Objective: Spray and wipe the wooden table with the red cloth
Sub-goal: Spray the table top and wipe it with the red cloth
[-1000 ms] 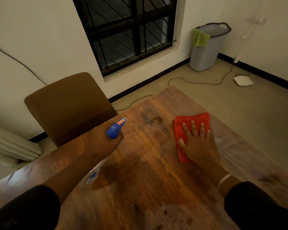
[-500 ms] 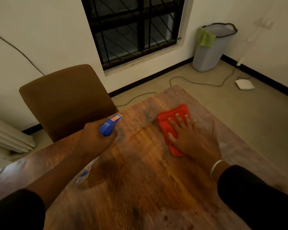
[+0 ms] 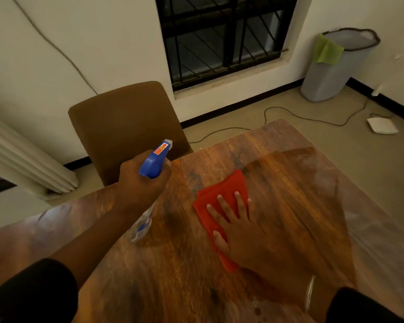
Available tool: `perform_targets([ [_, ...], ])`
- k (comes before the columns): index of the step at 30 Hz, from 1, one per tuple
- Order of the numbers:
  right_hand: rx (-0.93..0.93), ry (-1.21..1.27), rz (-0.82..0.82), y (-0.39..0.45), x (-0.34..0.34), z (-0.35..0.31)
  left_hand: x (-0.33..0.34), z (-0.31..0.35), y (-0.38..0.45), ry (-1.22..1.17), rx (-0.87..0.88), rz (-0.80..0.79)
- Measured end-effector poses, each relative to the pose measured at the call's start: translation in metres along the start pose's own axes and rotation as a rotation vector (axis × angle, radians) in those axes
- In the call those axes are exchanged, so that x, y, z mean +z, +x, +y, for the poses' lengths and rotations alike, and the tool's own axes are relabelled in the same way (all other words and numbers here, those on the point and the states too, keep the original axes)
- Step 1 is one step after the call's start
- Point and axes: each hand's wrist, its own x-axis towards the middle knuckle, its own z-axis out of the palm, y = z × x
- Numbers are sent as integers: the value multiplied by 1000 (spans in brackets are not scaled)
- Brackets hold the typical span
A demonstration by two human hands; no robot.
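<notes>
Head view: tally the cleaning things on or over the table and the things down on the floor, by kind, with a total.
Spray bottle, held in the left hand: 1
Red cloth, under the flat right hand: 1
Grey bin: 1
Green cloth draped over the bin rim: 1
Brown chair: 1
White flat device on the floor: 1
Total: 6
</notes>
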Motion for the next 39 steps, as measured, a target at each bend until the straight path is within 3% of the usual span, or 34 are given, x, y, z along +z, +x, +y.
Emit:
perform_targets([
  [4, -55, 4, -60, 94, 0, -15, -1, -7, -5, 20, 42, 110],
  [8, 25, -15, -62, 166, -4, -51, -7, -20, -9, 66, 83, 138],
  [14, -90, 33, 48, 85, 14, -49, -13, -28, 5, -8, 98, 236],
  [18, -147, 3, 0, 29, 13, -45, -12, -31, 15, -57, 74, 278],
  [24, -107, -12, -52, 167, 3, -48, -11, -40, 16, -54, 89, 261],
  [27, -64, -21, -93, 207, -15, -20, -1, -36, 17, -43, 84, 233],
  [30, -86, -8, -32, 182, -17, 8, 13, -27, 20, -78, 77, 211],
  [36, -57, 20, 69, 52, -9, 43, 47, 2, 35, -170, 79, 138],
  [39, -47, -45, 49, 76, -17, 56, 59, 8, 37, -181, 80, 99],
])
